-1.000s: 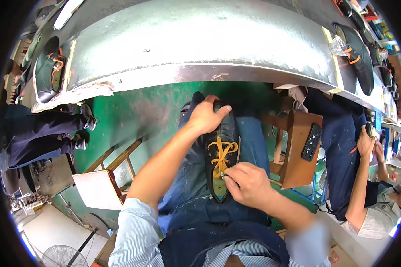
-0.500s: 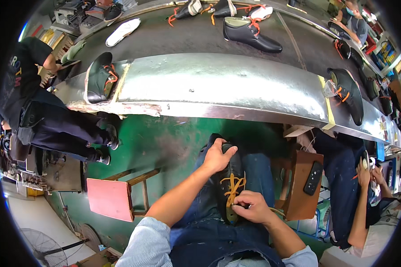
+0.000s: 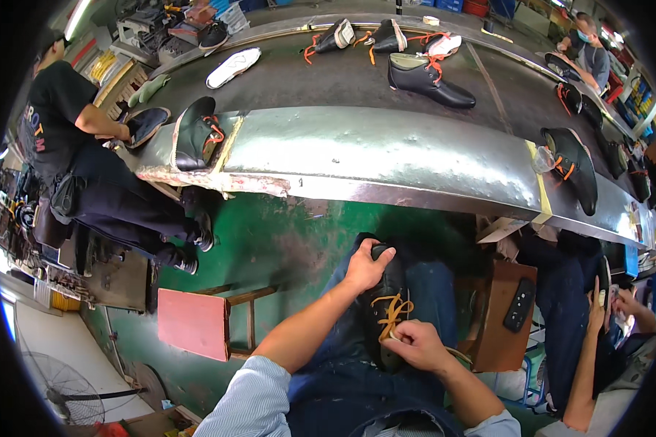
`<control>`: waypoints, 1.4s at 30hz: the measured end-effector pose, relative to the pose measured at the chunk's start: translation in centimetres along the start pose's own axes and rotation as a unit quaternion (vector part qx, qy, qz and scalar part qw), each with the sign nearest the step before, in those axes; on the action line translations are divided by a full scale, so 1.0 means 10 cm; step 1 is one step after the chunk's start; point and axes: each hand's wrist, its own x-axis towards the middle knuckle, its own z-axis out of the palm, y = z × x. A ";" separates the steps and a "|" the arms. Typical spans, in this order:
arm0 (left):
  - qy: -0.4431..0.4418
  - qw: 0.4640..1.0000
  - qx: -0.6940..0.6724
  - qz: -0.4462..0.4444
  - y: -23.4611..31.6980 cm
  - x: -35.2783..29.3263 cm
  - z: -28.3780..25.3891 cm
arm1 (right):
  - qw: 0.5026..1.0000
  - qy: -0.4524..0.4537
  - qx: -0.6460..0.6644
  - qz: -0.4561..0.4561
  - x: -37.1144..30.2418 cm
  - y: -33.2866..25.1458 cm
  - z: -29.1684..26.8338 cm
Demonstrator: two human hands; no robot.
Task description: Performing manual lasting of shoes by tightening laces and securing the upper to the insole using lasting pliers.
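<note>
A dark shoe (image 3: 393, 281) rests on my lap over blue jeans, its toe pointing away from me. Around its toe end wraps my left hand (image 3: 368, 268), closed, with the thumb on top. Yellow-orange shoelace (image 3: 393, 312) is threaded through the eyelets and looped over the shoe's front. At the lace's near end, beside the shoe opening, my right hand (image 3: 418, 344) is closed in a pinch on the lace. Its fingertips partly hide a small pale spot there.
Ahead runs a dark conveyor belt (image 3: 306, 80) with a metal edge (image 3: 379, 153). A black shoe (image 3: 428, 81) and several others stand on it. A pink-topped stool (image 3: 193, 324) is left, a brown stool (image 3: 499, 320) right. Co-workers (image 3: 58, 124) work on both sides.
The whole view has shifted, so the bench sits lower and further right. My hands keep their holds on the shoe and lace. The left co-worker's shoe shows more fully.
</note>
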 end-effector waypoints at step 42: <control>-0.156 0.978 0.137 -0.034 0.12 0.16 0.31 | 0.879 0.187 0.364 0.246 -1.41 0.99 -0.37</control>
